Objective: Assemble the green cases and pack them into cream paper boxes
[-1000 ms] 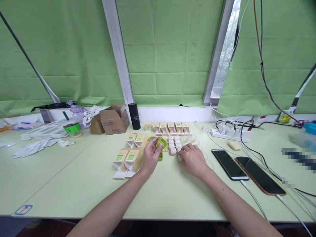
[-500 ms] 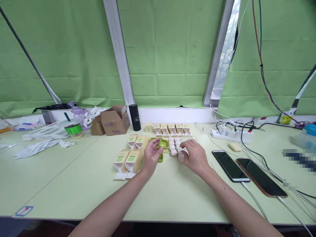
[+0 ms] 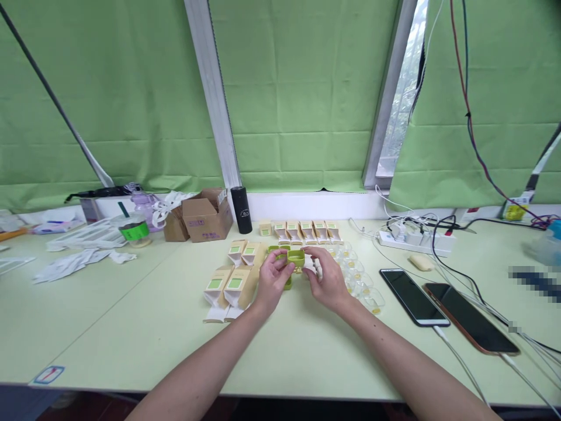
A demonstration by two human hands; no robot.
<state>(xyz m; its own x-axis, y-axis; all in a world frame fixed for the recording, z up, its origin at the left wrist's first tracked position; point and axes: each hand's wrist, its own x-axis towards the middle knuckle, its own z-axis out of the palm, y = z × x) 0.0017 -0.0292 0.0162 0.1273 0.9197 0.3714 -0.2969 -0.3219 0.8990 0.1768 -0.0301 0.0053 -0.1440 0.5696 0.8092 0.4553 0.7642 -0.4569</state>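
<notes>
Head view: small green open-topped container [image 3: 295, 261]

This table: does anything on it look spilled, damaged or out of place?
I see nothing spilled or broken. The crumpled white strips at the left and the cables tangled around the power strip at the right look messy, though, against the neatly lined-up small boxes.

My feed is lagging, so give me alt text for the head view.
The left hand holds a small green tray; the right hand is beside it, contact unclear. Open cartons, clear plastic pieces and two phones lie around them on a pale green table.
</notes>
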